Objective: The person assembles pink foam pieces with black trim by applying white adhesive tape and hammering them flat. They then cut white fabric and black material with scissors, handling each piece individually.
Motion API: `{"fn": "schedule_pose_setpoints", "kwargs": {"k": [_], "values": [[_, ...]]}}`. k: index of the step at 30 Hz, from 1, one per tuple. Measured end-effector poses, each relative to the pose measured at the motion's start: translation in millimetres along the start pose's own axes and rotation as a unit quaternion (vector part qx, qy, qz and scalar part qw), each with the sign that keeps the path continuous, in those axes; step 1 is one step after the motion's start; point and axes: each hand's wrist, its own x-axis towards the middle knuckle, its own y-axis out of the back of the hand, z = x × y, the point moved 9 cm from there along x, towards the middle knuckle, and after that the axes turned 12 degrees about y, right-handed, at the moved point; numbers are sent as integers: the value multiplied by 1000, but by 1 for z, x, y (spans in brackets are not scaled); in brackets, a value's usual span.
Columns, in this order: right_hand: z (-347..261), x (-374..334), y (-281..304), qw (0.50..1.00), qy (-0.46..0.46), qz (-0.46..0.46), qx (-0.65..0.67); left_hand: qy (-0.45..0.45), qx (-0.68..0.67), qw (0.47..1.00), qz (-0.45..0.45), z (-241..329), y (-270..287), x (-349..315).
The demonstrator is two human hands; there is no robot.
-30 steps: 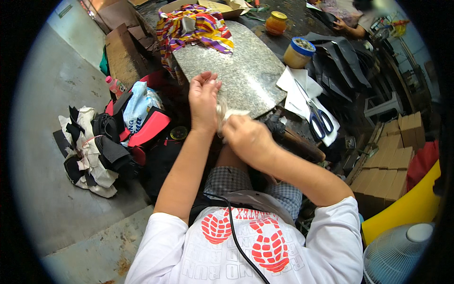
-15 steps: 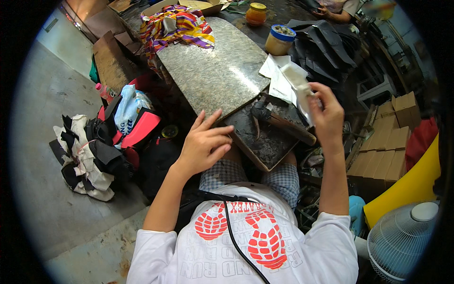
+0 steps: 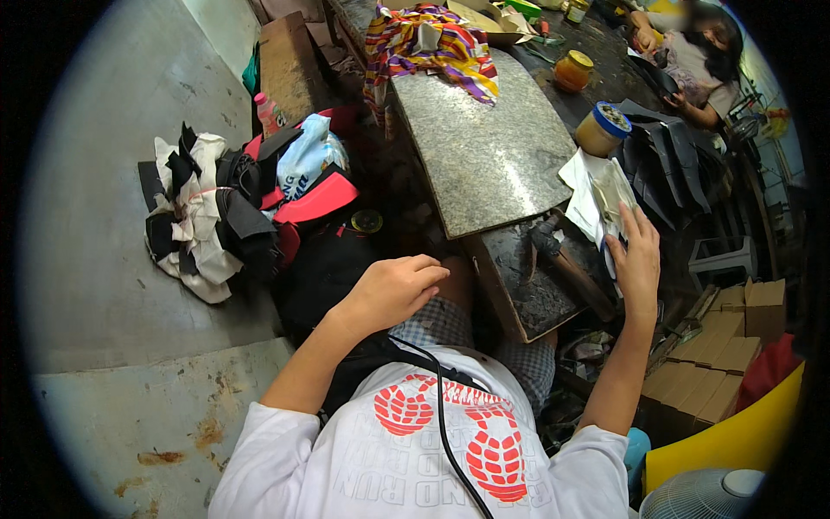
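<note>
Well left of the left hand (image 3: 385, 291), a heap of scraps (image 3: 197, 227) lies loose, apparently set aside; overlapping pieces prevent a count. The left hand is empty, its fingers slightly parted and seemingly at rest. Beyond those fingers, one striped cloth (image 3: 451, 66) lies bunched on one stone slab (image 3: 501, 156), laid flat presumably for firmness. To their right, one hammer (image 3: 582, 278) lies on the tabletop (image 3: 526, 300), likely for easy reach. The right hand (image 3: 638, 264) is at the white sheets (image 3: 584, 188), fingertips against one pale cloth (image 3: 613, 188); whether they grip it cannot be told. Just beyond stand one orange jar (image 3: 573, 73) and one blue-lidded jar (image 3: 597, 136). Farther right, black sheets (image 3: 670, 160) lie stacked, number unclear.
</note>
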Motion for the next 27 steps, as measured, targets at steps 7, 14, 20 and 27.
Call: {"fn": "schedule_pose_setpoints", "kwargs": {"k": [7, 14, 20, 27], "values": [[42, -5, -22, 980, -77, 24, 182, -101, -63, 990, 74, 48, 12, 33], [79, -30, -4, 912, -176, 224, 296, -165, -40, 979, 112, 122, -17, 138], [32, -54, 45, 802, -96, 216, 548, -157, -271, 950, 3, 167, -64, 169], [40, -62, 35, 801, -187, 199, 534, -148, -224, 961, -60, 158, -61, 138]]}}
